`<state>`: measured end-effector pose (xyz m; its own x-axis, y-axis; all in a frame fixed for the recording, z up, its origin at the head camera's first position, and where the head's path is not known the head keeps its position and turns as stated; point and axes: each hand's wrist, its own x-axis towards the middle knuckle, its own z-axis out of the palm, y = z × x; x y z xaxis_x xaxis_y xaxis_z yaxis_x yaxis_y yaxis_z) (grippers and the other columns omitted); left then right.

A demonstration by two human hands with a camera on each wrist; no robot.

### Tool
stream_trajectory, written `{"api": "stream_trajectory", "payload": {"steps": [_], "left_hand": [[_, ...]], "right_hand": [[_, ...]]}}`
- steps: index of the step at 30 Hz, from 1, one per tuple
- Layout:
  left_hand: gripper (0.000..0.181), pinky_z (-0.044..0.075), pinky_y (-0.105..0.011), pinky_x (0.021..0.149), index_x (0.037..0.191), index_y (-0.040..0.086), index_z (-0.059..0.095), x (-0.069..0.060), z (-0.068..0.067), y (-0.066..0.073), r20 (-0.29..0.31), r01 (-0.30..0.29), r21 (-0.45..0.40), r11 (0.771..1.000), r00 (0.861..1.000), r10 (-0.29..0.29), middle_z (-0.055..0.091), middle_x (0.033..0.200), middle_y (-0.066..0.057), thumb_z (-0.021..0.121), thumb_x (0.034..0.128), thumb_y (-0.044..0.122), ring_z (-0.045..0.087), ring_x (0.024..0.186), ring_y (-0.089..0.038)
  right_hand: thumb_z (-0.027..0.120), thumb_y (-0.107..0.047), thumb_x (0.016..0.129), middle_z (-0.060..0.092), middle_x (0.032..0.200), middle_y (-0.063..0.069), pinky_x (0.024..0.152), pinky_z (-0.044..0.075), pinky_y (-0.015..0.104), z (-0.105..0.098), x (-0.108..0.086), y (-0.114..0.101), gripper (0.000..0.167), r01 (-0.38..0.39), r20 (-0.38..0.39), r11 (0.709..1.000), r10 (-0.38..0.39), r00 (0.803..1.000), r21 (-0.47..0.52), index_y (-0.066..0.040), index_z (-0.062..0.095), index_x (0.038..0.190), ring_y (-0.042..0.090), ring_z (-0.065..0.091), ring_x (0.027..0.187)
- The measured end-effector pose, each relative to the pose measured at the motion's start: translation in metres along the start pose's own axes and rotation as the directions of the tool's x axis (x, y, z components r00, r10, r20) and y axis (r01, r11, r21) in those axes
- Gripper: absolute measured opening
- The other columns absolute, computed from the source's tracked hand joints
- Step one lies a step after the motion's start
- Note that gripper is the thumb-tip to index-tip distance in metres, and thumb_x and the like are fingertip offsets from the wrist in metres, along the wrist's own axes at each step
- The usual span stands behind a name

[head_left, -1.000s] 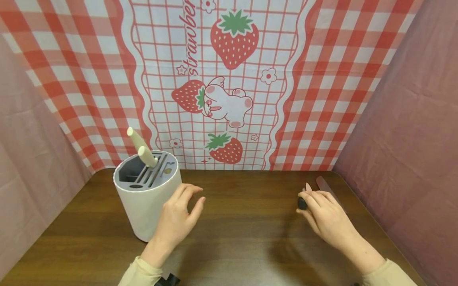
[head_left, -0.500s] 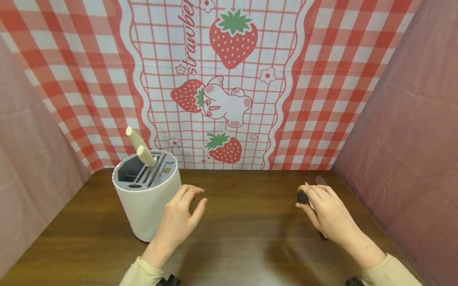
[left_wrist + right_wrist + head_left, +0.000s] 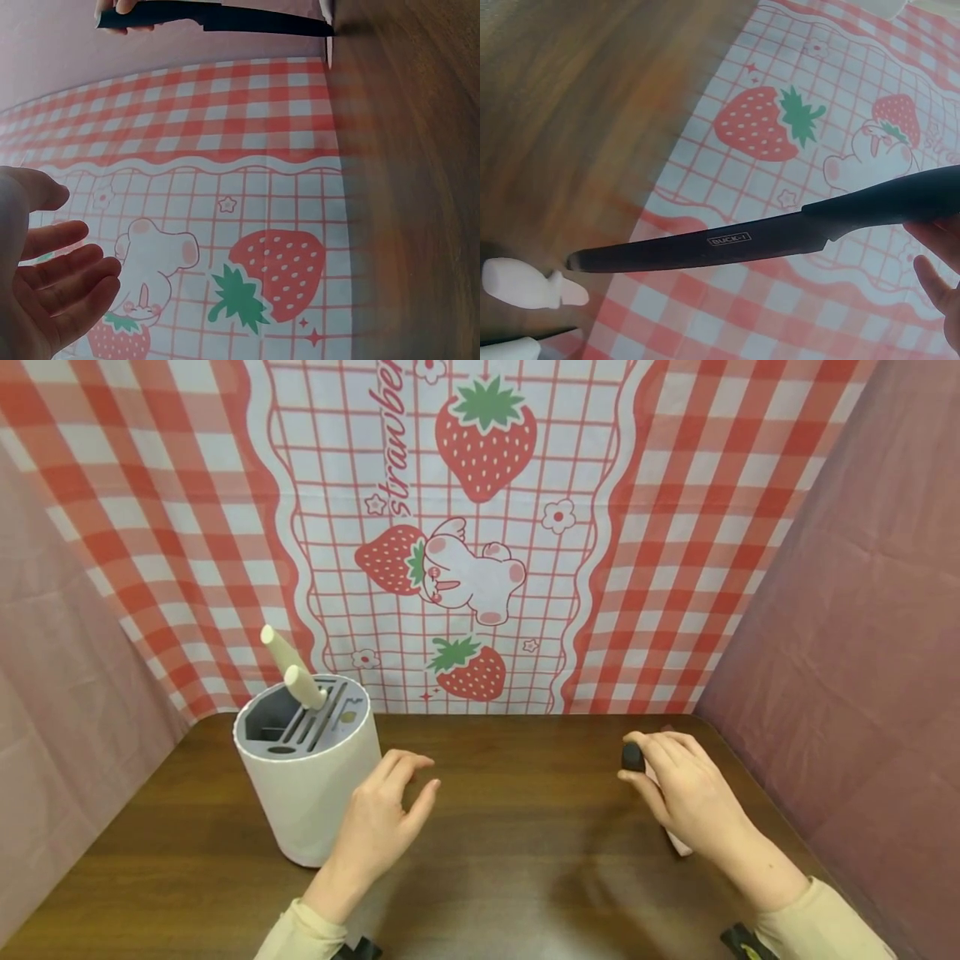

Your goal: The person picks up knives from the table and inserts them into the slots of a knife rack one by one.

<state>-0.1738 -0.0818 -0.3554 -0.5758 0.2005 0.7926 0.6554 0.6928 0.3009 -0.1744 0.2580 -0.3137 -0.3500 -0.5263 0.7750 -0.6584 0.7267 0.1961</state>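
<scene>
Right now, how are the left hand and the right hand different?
The right hand grips a black knife; the left hand holds nothing. The left hand is near the white holder, while the right hand is across the table from it. Both are bare and come out of pale sleeves.

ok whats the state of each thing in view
Black knife: gripped in the right hand, blade down
Knife holder: upright, partly filled
Cream handles: both standing tilted in the knife holder
Left hand: relaxed, holding nothing
Pale tool: lying on the table
Pale-handled knife: lying nearby, partly out of view
</scene>
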Motion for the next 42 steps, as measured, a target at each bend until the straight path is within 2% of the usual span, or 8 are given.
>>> {"api": "stream_trajectory", "payload": {"steps": [15,25,30,34,38,42], "left_hand": [[0.023,0.048,-0.024,0.059,0.099,0.010,0.062,-0.002,0.000,0.003,0.006,0.029,-0.024,0.999,1.000,-0.029,0.058,0.089,0.002,0.067,0.0784,0.017,0.057,0.074,-0.011],[0.036,0.051,-0.027,0.064,0.109,0.004,0.056,0.003,0.002,0.008,0.013,0.059,-0.102,0.993,0.998,-0.058,0.061,0.090,-0.002,0.069,0.0780,0.016,0.061,0.075,-0.013],[0.035,0.051,-0.028,0.064,0.109,0.005,0.057,0.002,0.003,0.011,0.026,0.069,-0.131,0.989,0.997,-0.066,0.062,0.090,-0.002,0.069,0.0781,0.016,0.061,0.074,-0.014],[0.035,0.051,-0.026,0.065,0.108,0.005,0.056,0.002,0.004,0.012,0.030,0.070,-0.149,0.986,0.997,-0.066,0.062,0.090,-0.002,0.069,0.0781,0.015,0.061,0.074,-0.012],[0.037,0.052,-0.025,0.066,0.111,0.004,0.055,0.003,0.004,0.014,0.033,0.073,-0.171,0.983,0.997,-0.069,0.061,0.089,-0.002,0.069,0.0778,0.014,0.060,0.075,-0.009],[0.039,0.052,-0.023,0.066,0.113,0.004,0.054,0.004,0.005,0.015,0.035,0.072,-0.187,0.980,0.997,-0.067,0.061,0.089,-0.003,0.069,0.0778,0.013,0.060,0.077,-0.008]], "right_hand": [[0.038,-0.043,0.095,0.058,0.079,0.009,0.083,0.039,0.036,-0.004,0.014,-0.004,0.052,0.008,-0.024,1.000,-0.007,1.000,0.028,0.006,0.057,0.102,0.025,0.057,0.079],[0.035,-0.046,0.094,0.060,0.088,0.011,0.083,0.038,0.033,-0.012,0.022,-0.006,0.057,-0.055,0.013,0.998,0.055,0.998,0.037,0.004,0.055,0.111,0.028,0.056,0.085],[0.036,-0.045,0.094,0.058,0.082,0.008,0.080,0.040,0.033,-0.015,0.027,-0.009,0.056,-0.060,-0.011,0.997,0.061,0.998,0.047,0.003,0.055,0.117,0.027,0.055,0.085],[0.037,-0.044,0.094,0.060,0.084,0.009,0.078,0.041,0.033,-0.017,0.032,-0.012,0.056,-0.053,-0.049,0.997,0.056,0.997,0.064,0.003,0.054,0.120,0.028,0.056,0.084],[0.039,-0.043,0.094,0.060,0.080,0.012,0.069,0.042,0.033,-0.016,0.036,-0.015,0.056,-0.050,-0.099,0.997,0.056,0.994,0.062,0.006,0.053,0.119,0.029,0.057,0.080],[0.039,-0.043,0.094,0.058,0.078,0.012,0.061,0.038,0.030,-0.017,0.040,-0.017,0.057,-0.059,-0.123,0.997,0.066,0.990,0.058,0.006,0.051,0.120,0.024,0.053,0.072]]}}
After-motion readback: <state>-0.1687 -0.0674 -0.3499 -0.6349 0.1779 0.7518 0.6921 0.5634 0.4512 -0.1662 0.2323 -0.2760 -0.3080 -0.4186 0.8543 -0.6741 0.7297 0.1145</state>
